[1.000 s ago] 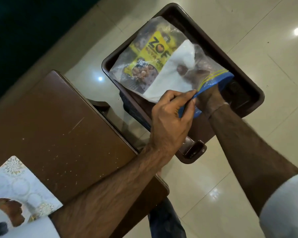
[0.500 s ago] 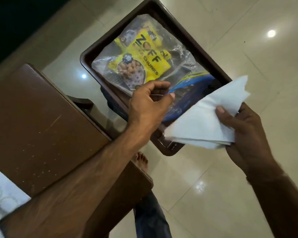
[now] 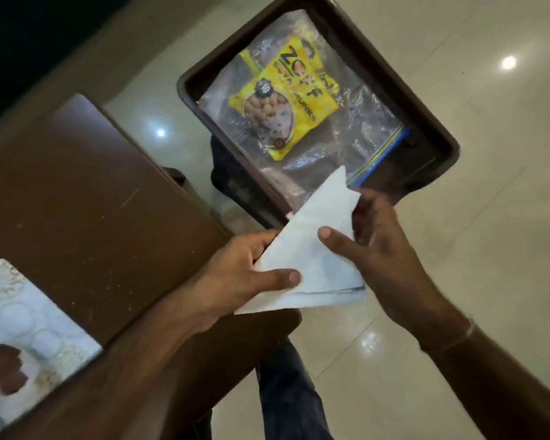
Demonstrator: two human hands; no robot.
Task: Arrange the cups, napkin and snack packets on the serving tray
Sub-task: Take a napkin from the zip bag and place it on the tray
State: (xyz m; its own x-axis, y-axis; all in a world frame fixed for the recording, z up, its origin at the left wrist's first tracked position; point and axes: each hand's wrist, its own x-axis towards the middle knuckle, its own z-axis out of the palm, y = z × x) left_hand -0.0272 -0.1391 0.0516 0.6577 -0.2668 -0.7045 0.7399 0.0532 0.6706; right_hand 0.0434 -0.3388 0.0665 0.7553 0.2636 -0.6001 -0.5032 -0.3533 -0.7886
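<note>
Beside the tray (image 3: 438, 122), white napkin (image 3: 305, 255) in both hands' pinching fingers (image 3: 280, 276).

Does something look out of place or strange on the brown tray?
Yes. The yellow snack packet lies inside a clear zip plastic bag on the brown plastic tray, not set out. The white folded napkin is off the tray, between left hand and right hand. No cups are visible.

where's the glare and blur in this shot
Head view: ceiling-light glare spots on the glossy floor; sheen on the plastic bag in the tray; right hand motion-blurred at its fingers; left hand and napkin sharper; top-left corner dark.
</note>
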